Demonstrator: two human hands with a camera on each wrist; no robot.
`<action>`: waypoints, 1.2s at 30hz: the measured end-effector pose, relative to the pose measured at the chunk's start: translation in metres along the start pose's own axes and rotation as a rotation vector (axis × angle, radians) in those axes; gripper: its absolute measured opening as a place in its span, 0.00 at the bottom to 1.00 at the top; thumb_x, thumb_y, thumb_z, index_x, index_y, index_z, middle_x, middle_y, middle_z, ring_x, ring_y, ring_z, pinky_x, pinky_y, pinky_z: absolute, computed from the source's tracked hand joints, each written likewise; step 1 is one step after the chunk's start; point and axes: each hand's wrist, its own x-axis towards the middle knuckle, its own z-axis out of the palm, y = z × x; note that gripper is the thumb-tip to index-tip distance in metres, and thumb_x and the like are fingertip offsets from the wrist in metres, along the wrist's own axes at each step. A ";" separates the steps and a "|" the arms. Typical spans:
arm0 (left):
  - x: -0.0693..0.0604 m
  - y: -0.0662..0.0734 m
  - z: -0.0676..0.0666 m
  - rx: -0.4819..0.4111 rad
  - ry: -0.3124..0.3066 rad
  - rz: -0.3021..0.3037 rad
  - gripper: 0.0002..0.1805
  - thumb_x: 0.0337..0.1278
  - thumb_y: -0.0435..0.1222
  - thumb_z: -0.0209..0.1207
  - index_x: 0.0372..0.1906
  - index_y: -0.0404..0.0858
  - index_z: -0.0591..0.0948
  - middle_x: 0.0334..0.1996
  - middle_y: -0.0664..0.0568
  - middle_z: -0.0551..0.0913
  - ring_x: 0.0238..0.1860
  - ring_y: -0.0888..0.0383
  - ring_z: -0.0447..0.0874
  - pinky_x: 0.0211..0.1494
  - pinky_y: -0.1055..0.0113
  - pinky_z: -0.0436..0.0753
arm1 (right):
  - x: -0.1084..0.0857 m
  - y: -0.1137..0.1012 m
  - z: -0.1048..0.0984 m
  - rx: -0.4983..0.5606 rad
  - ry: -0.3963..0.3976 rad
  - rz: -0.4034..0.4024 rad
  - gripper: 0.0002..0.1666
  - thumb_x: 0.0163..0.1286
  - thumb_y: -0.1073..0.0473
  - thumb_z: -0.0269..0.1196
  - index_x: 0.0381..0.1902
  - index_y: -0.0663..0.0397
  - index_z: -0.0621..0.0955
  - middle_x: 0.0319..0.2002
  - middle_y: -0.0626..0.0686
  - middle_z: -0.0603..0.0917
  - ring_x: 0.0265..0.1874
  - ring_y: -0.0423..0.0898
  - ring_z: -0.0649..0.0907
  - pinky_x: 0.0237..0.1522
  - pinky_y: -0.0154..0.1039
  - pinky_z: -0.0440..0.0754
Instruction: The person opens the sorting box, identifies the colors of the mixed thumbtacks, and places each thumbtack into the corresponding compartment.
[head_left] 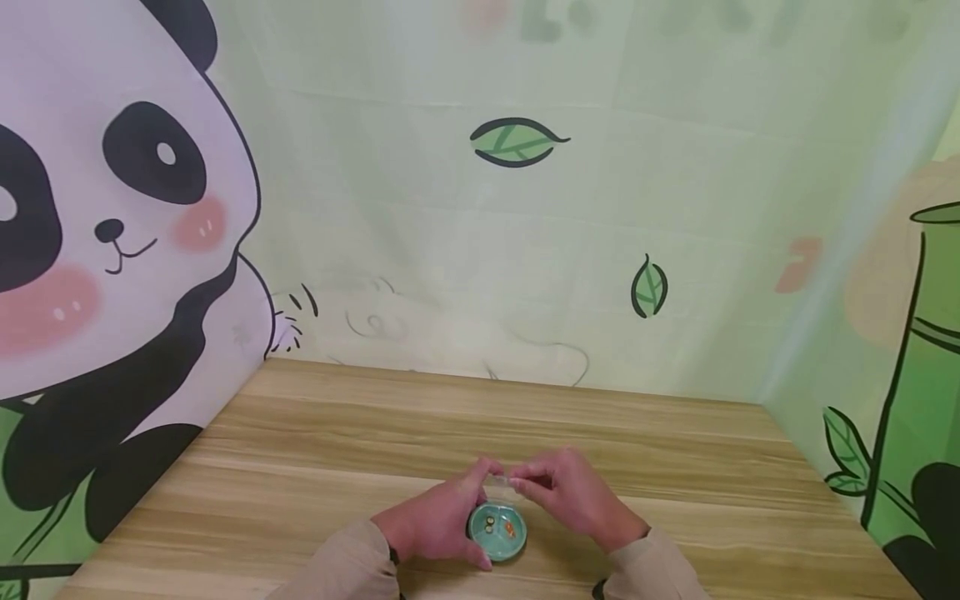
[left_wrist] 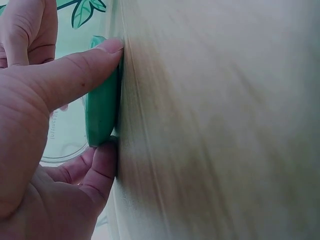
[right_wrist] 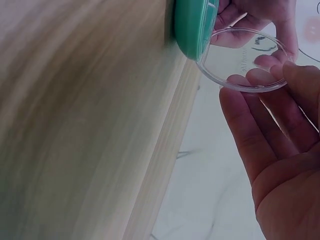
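Note:
A small round green compartment case (head_left: pixel 498 547) rests on the table, its dividers and contents facing up. My left hand (head_left: pixel 448 515) grips its left side; in the left wrist view the thumb and fingers hold opposite edges of the case (left_wrist: pixel 101 112). The clear round lid (right_wrist: pixel 220 81) stands raised at the far edge of the case. Between thumb and fingertips, my right hand (right_wrist: pixel 285 145) pinches the lid's rim. Inside the case lie small dark-and-pale pieces (head_left: pixel 490 524) in one compartment and small orange pieces (head_left: pixel 510 530) in another; their kind is too small to tell.
The wood-grain table (head_left: pixel 337 425) spreads around both hands. Behind it hangs a pale green cloth backdrop (head_left: pixel 420 225) with printed leaves. A large printed panda (head_left: pixel 135 242) covers the left side, and printed bamboo (head_left: pixel 930 367) the right.

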 end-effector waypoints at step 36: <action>0.002 -0.001 0.001 0.115 0.012 0.050 0.40 0.35 0.45 0.83 0.53 0.47 0.69 0.46 0.59 0.76 0.49 0.66 0.75 0.56 0.70 0.75 | -0.020 -0.013 0.010 -0.188 0.019 -0.351 0.10 0.63 0.64 0.72 0.43 0.51 0.92 0.33 0.44 0.90 0.32 0.28 0.80 0.35 0.25 0.80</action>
